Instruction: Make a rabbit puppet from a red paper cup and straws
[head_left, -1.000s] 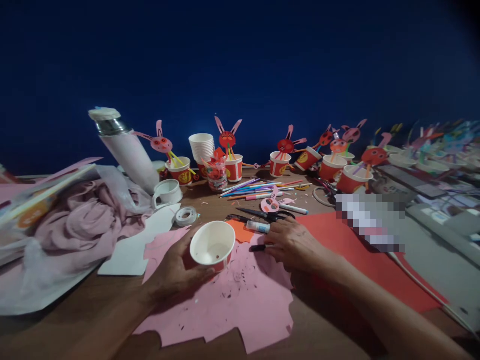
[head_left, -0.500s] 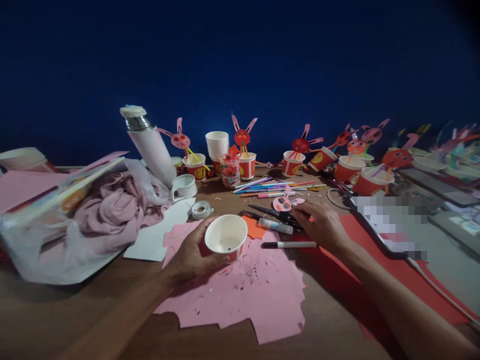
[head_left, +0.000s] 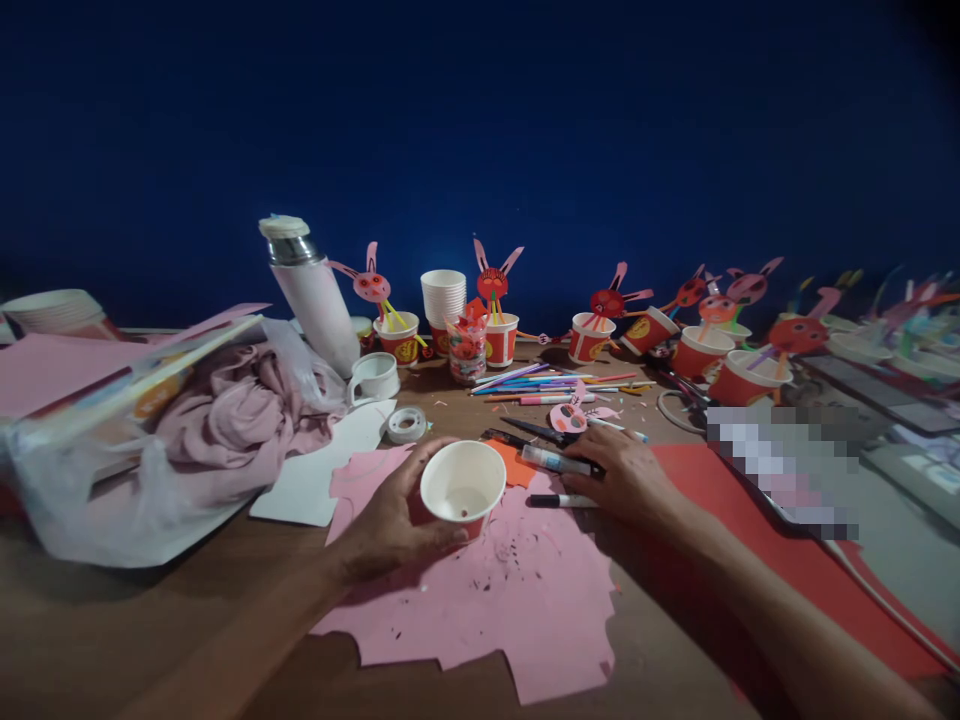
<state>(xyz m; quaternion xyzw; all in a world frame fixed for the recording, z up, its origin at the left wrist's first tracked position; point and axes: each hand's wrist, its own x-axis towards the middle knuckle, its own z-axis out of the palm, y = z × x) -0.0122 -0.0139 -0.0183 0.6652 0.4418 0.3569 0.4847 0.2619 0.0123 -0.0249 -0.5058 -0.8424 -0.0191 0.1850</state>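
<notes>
My left hand (head_left: 397,520) is wrapped round a red-and-white paper cup (head_left: 463,482), tilted so its white inside faces me, with a small dark speck at the bottom. The cup is above a pink paper sheet (head_left: 525,600) with ragged cut edges and scattered scraps. My right hand (head_left: 626,470) rests low over the table, thumb and fingers apart, around the dark handles of scissors (head_left: 536,430) and the end of a clear glue tube (head_left: 553,460). Just beyond it lies a pink paper rabbit face (head_left: 568,417). Below the tube is a black-capped marker (head_left: 559,501).
Behind are straws (head_left: 525,380), a tape roll (head_left: 406,424), a white mug (head_left: 373,378), a leaning flask (head_left: 315,300) and stacked cups (head_left: 443,300). Rabbit-faced cups line the wall. A bag with pink cloth (head_left: 247,410) lies left; red paper (head_left: 720,540) and a phone (head_left: 780,470) right.
My right hand has moved from the paper rabbit face down toward the glue tube and scissors handles; the face now lies free. The cup stays in my left hand. The view has shifted slightly.
</notes>
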